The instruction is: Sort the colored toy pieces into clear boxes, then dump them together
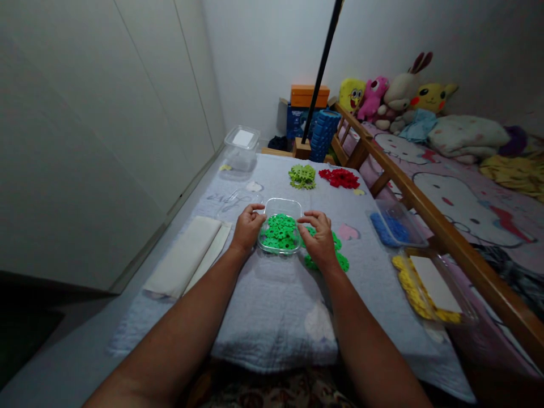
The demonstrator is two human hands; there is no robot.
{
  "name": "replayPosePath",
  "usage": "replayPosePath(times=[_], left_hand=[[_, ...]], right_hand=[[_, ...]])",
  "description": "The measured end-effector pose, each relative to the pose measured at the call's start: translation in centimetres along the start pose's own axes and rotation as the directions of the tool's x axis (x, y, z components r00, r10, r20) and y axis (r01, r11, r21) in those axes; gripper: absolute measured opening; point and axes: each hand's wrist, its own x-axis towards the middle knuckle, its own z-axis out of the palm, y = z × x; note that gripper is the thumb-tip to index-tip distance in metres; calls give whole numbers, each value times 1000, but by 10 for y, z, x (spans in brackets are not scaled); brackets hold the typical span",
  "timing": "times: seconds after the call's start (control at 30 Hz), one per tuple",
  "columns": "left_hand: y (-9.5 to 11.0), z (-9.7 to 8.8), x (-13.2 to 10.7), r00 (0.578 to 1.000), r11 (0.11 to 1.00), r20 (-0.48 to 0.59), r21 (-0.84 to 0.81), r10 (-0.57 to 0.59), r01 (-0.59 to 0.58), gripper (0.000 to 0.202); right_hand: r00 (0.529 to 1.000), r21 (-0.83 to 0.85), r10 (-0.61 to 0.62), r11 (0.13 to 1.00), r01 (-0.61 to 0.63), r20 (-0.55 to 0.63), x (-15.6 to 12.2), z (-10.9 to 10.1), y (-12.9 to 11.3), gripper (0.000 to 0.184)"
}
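Two forearms (199,303), two hands (247,228) holding one tub (283,206).

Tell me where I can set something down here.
Bare cloth lies between your forearms, nearer you than the clear tub, and between your right forearm and the yellow pieces. It's crowded beside your right hand, where loose green pieces lie.
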Motion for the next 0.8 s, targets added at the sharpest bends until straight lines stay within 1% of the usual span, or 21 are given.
replayPosePath(times=[0.13,0.27,0.33,0.4,0.5,0.57,0.63,0.8], left_hand=[[0,0,1,1000,1000,-7,10,9,-9,39],[-2,-1,2,1000,1000,-8,15,16,-16,39],[-3,-1,2,1000,1000,-6,16,14,-14,40],[-3,-1,2,1000,1000,-6,19,12,-12,40],[-3,-2,1,1000,1000,-7,28,6,-6,39],[-2,-2,1,1000,999,-5,32,5,-5,40],[-2,-1,1,1000,999,-4,33,8,-8,40],[-1,-1,0,1000,1000,-5,25,6,-6,40]], right_hand=[[998,-60,30,998,-32,-47,5,-10,11,15],[992,-225,123,966,-127,-31,10,-21,25,18],[982,-331,190,926,-179,2,10,-25,29,20],[967,-431,248,880,-201,56,8,-26,31,21],[947,-535,278,831,-154,159,5,-24,30,22],[936,-569,281,814,-115,213,4,-22,28,21],[926,-584,293,805,-104,238,3,-21,26,20],[921,-543,320,825,-156,222,4,-22,25,25]])
